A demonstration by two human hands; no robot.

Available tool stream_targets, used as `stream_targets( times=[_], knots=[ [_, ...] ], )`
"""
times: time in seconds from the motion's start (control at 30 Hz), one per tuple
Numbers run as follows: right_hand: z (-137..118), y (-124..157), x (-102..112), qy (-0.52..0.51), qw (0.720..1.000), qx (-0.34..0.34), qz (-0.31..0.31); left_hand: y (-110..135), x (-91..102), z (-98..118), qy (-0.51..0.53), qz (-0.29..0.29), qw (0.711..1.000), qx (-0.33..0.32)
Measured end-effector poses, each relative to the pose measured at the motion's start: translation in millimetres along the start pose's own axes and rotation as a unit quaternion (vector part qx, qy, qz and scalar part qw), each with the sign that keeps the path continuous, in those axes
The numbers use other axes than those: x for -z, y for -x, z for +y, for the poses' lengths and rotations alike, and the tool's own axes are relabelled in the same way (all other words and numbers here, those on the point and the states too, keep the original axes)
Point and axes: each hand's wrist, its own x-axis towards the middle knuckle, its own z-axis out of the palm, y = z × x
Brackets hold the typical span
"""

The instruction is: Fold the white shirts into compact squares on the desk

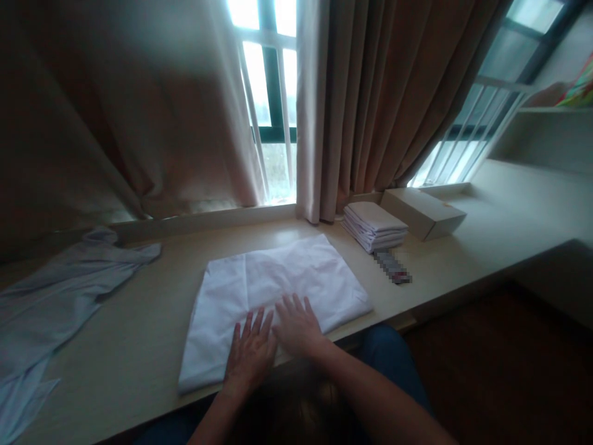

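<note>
A white cloth [278, 272], folded into a broad flat rectangle, lies on the desk in front of me. Faint creases run across it. My left hand [252, 352] rests palm down on its near edge with the fingers spread. Just beside it, my right hand [297, 322] also lies flat on the cloth, fingers stretched out. The two hands nearly meet at the thumbs, and neither grips the fabric.
Beyond the cloth to the right stand a stack of folded white cloths [374, 225] and a white box [424, 212]. A small blurred item [393, 266] lies before the stack. Crumpled pale cloth [60, 303] covers the desk's left side. Curtains [352, 93] hang behind.
</note>
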Motion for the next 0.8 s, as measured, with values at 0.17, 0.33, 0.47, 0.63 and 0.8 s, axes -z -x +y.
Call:
stream_targets(
  times=[0.17, 0.33, 0.47, 0.63, 0.8],
  knots=[
    [16.9, 7.4, 12.7, -0.006, 0.999, -0.017, -0.03, -1.6, 3.0, 2.0, 0.01, -0.009, 1.0, 0.014],
    [54.8, 19.1, 23.2, 0.013, 0.998, -0.054, -0.039, 1.2, 7.1, 2.8, 0.013, -0.016, 1.0, 0.005],
    [86.8, 27.8, 28.3, 0.045, 0.995, -0.082, -0.033, 2.5, 7.0, 2.2, 0.007, -0.017, 1.0, -0.003],
    [121.8, 38.4, 35.7, 0.073, 0.99, -0.114, -0.033, 0.8, 2.3, 1.4, 0.009, -0.023, 1.0, 0.014],
    [140.3, 44.8, 40.1, 0.087, 0.986, -0.144, -0.024, 0.2, 2.6, 2.9, 0.019, -0.03, 0.999, 0.029]
  ],
)
